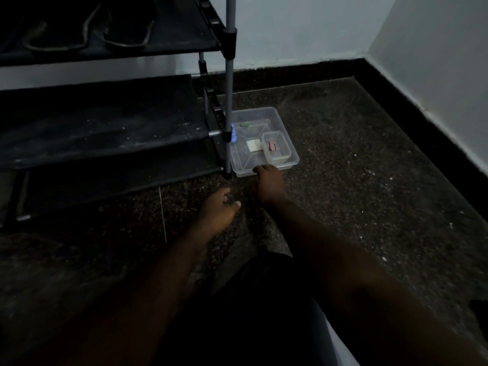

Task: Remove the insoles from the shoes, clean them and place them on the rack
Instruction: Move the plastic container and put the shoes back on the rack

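Dim light, pale walls [317,27], black skirting [290,66], dark speckled stone floor [369,167], room corner

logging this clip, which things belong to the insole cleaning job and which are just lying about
Job: black fabric shoe rack with grey poles; dark shoes on its top shelf; clear plastic tray, probably cleaning kit, right hand at its near rim.
Lying about, seemingly: thin pale strip on the floor; blue piece by the rack pole.

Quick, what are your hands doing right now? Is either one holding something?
Left hand: loosely curled, holding nothing.
Right hand: fingers curled over the near rim of the clear tray, gripping it.
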Demonstrator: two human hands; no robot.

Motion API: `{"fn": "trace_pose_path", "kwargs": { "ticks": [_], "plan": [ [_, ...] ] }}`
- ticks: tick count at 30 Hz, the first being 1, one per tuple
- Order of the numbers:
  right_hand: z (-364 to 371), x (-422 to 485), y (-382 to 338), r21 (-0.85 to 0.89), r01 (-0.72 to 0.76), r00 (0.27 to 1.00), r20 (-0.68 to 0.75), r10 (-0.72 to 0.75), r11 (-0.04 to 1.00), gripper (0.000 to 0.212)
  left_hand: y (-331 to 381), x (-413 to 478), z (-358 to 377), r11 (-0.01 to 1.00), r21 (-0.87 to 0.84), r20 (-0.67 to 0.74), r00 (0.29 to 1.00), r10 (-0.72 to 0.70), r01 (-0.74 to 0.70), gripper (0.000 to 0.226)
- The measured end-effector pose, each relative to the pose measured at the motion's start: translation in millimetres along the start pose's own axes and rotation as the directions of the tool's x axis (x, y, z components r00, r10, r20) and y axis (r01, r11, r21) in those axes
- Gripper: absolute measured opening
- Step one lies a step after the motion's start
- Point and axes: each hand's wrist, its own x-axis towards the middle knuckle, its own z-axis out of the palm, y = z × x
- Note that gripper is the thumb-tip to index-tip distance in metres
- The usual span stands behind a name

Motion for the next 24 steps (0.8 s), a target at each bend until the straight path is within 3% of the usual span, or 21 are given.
{"fn": "trace_pose_path", "kwargs": {
  "ticks": [3, 7, 9, 13, 17, 24],
  "plan": [
    [-4, -11, -16, -0.034, -0.011, 1.0, 0.002, 0.011, 0.999, 0.038, -5, -10, -16, 0.993, 0.101, 0.001, 0.999, 0.052, -0.052, 0.059],
    [-16, -30, -41, -0.066, -0.093, 0.976, 0.192, 0.104, 0.993, 0.083, -19, -28, -44, 0.933, 0.334, 0.022, 0.991, 0.13, -0.13, 0.061],
    [-25, -36, -52, -0.064, -0.124, 0.954, 0.266, 0.136, 0.99, 0.091, -25, -38, -60, 0.905, 0.397, 0.051, 0.988, 0.145, -0.153, 0.06],
    [-35, -53, -85, -0.048, -0.07, 0.954, 0.287, 0.081, 0.996, 0.092, -32, -60, -89, 0.891, 0.424, 0.053, 0.986, 0.156, -0.164, 0.057],
    [-27, -76, -142, -0.033, 0.072, 0.966, 0.25, -0.062, 0.997, 0.084, -47, -83, -124, 0.876, 0.464, -0.026, 0.986, 0.165, -0.134, 0.055],
    [10, -113, -257, 0.071, 0.278, 0.919, 0.27, -0.287, 0.958, 0.076, -99, -150, -208, 0.861, 0.509, -0.218, 0.966, 0.141, -0.011, 0.041]
  ]
}}
